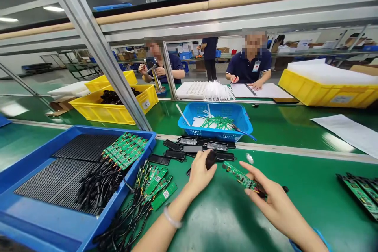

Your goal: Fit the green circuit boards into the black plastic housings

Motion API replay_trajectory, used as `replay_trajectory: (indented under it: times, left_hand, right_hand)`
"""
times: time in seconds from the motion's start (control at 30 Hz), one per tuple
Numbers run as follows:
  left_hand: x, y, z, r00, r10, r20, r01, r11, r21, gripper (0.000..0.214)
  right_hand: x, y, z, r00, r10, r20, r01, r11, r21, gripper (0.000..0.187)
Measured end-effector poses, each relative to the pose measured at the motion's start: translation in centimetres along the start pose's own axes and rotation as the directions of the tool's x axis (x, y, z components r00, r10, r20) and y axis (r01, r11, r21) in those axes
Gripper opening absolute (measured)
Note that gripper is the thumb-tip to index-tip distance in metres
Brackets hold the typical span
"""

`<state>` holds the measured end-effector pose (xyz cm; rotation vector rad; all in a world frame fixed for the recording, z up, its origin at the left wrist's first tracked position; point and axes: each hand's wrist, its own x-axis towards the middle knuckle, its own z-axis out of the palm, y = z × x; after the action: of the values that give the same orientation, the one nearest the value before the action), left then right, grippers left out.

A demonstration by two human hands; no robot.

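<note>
My left hand (201, 171) is closed around a small black plastic casing (210, 160), most of it hidden by the fingers. Between the thumb and fingers of my right hand (267, 193) is a narrow green circuit board (239, 176) with coloured wires at its near end. The board's far tip points toward the casing, with a gap between them. Beyond my left hand, several black plastic case halves (175, 154) lie in a loose group. A small white item (249, 158) rests on the green tabletop near my right fingertips.
At left stands a blue tray (38, 236) with black strips and boards; more wired boards (159, 187) lie beside it. A blue basket (189, 130) holds green and white strips. Finished-looking boards (362, 197) sit far right. Two co-workers (249, 63) sit opposite, behind yellow bins (325, 92).
</note>
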<state>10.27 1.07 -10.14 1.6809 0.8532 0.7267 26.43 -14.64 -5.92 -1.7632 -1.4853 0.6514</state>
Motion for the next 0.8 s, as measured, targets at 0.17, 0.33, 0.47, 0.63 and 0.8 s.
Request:
replay_trajectory:
  times: [0.17,0.33,0.47,0.63,0.8]
  left_hand:
    - [-3.4,-0.1,2.1,0.970,-0.202,0.137,0.241,0.882,-0.406,0.040]
    - [-4.2,-0.8,2.3,0.944,-0.272,0.187,0.326,0.668,-0.669,0.044]
    - [-4.5,-1.0,1.8,0.958,-0.248,0.147,0.268,0.577,-0.771,0.042]
    - [-4.8,-0.9,1.4,0.972,-0.234,0.017,0.170,0.655,-0.736,0.044]
    - [-4.7,-0.7,1.3,0.972,-0.231,0.051,0.190,0.636,-0.748,0.054]
  right_hand:
    - [0.8,0.6,2.9,0.998,-0.062,-0.009,0.062,0.997,-0.035,0.037]
    - [0.5,2.3,4.8,0.991,-0.131,-0.032,0.130,0.991,-0.015,0.046]
    - [0.1,3.0,5.3,0.988,-0.115,-0.106,0.115,0.993,-0.004,0.036]
    - [0.0,2.6,5.3,0.973,-0.211,-0.096,0.209,0.977,-0.033,0.031]
    - [0.0,2.8,5.2,0.966,-0.245,-0.084,0.244,0.970,-0.019,0.033]
